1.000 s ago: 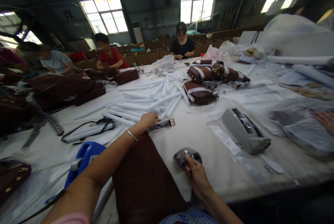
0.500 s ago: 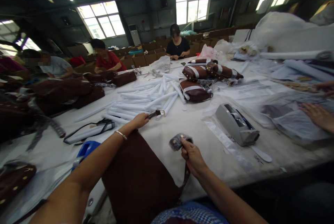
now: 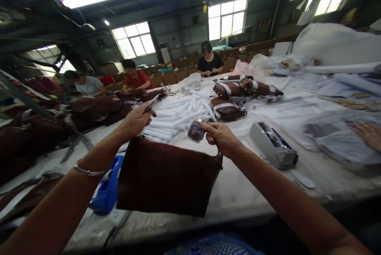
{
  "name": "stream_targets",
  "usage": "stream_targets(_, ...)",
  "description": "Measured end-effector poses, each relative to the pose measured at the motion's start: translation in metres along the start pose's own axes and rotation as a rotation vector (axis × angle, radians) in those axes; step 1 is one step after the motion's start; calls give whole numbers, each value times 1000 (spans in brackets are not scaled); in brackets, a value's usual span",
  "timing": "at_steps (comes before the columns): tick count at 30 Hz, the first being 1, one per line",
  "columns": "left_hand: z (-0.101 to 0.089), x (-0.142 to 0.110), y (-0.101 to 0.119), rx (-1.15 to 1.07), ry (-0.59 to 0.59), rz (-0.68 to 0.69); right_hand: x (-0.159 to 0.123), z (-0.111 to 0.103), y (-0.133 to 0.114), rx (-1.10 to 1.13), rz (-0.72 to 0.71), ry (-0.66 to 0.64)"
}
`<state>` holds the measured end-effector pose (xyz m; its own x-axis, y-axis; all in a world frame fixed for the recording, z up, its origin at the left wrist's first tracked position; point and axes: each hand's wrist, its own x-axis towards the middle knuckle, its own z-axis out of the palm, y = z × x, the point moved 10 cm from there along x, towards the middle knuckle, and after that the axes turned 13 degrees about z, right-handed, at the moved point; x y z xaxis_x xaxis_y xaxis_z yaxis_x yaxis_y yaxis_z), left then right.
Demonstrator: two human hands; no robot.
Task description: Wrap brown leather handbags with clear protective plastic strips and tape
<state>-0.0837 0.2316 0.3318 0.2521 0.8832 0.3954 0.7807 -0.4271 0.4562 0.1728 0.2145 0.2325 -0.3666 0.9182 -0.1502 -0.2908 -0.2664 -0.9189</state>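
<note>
A dark brown leather bag [image 3: 169,177] hangs upright above the table's near edge, between my two arms. My left hand [image 3: 133,122] is closed at its upper left corner, on a bag strap [image 3: 152,103] whose end sticks out past the fingers. Between thumb and fingers, my right hand [image 3: 222,138] pinches the other strap's end [image 3: 195,130], which is wrapped in clear plastic and shows round metal studs. That strap runs down to the bag's upper right corner. The left strap's buckle cannot be made out now.
White foam-like rolls [image 3: 175,116] lie beyond my hands. Finished-looking brown bags [image 3: 229,110] sit behind them, with more bags [image 3: 92,110] piled left. A grey tape dispenser [image 3: 274,148] stands right, a blue dispenser [image 3: 108,187] left. A co-worker's hand [image 3: 367,134] rests on plastic.
The bag has been lifted off the table and now hangs between my hands. Both hands have risen, the left one shifting leftward. The head view has tilted upward.
</note>
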Motion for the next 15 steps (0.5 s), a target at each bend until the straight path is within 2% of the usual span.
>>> stream_targets(2,-12,-8,37,57,64,84,-2,14,-1,-92,59,-64)
stream_targets(3,-12,-14,52,108,83,116,-3,19,3,-130,78,-76)
stream_targets(5,5,-29,71,202,75,146,-3,22,15,-188,68,-49)
stream_targets(7,33,-46,70,235,27,92,-3,23,31,-216,26,-1)
stream_targets(10,70,-70,54,146,7,-24,-6,27,55,-223,-14,55)
stream_targets(12,78,-83,48,10,68,-58,-9,33,65,-225,-34,89)
stream_targets(15,75,-99,43,-262,221,-121,-14,46,67,-192,-66,101)
